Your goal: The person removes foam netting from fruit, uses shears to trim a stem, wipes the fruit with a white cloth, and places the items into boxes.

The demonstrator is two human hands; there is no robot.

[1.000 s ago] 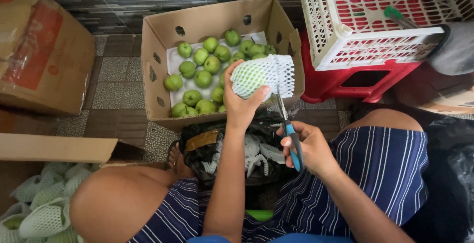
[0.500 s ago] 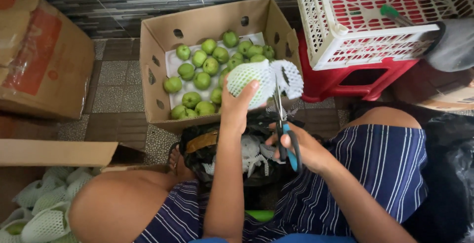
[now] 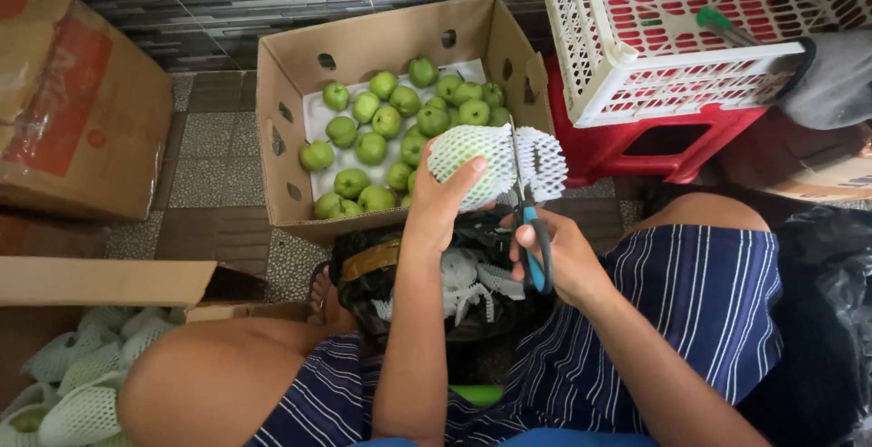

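Scissors (image 3: 525, 202) now into net-wrapped fruit (image 3: 472, 163), both hands' grip closed.

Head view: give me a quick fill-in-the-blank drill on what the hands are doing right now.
1. The left hand holds a green fruit wrapped in white foam ____.
2. The right hand holds ____ with blue handles, blades up at the wrapped fruit.
3. The cardboard box ahead holds loose ____ fruits.
4. The white crate rests on a ____ stool.

Missing words: netting; scissors; green; red

White lattice crate (image 3: 636, 56) on red stool (image 3: 627, 143), closed carton (image 3: 73, 111)
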